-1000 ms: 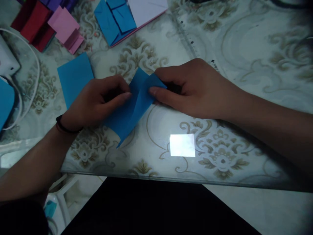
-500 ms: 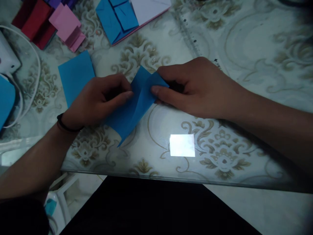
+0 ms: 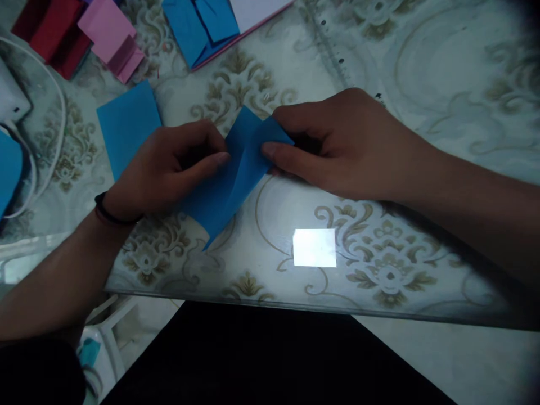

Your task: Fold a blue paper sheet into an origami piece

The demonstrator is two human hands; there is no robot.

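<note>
A creased sheet of blue paper [image 3: 230,177] is held between my two hands above the patterned table. My left hand [image 3: 172,166], with a dark band at the wrist, pinches its left side between thumb and fingers. On the right, my right hand [image 3: 337,146] grips the upper right corner, thumb on top and fingers partly hidden beneath. A fold line runs down the paper, and its lower corner points toward the table edge. Another flat blue sheet [image 3: 129,124] lies just behind my left hand, partly covered by it.
Red folded paper [image 3: 54,39] and pink folded paper [image 3: 113,39] lie at the back left. Folded blue paper [image 3: 202,28] rests on a white pad nearby. A clear ruler [image 3: 337,59] lies behind my right hand. A white cable [image 3: 62,124] curves at the left.
Both hands keep the same hold on the blue paper, which has barely changed shape. The whole view has shifted slightly, with the things at the back sitting a little higher in it.
</note>
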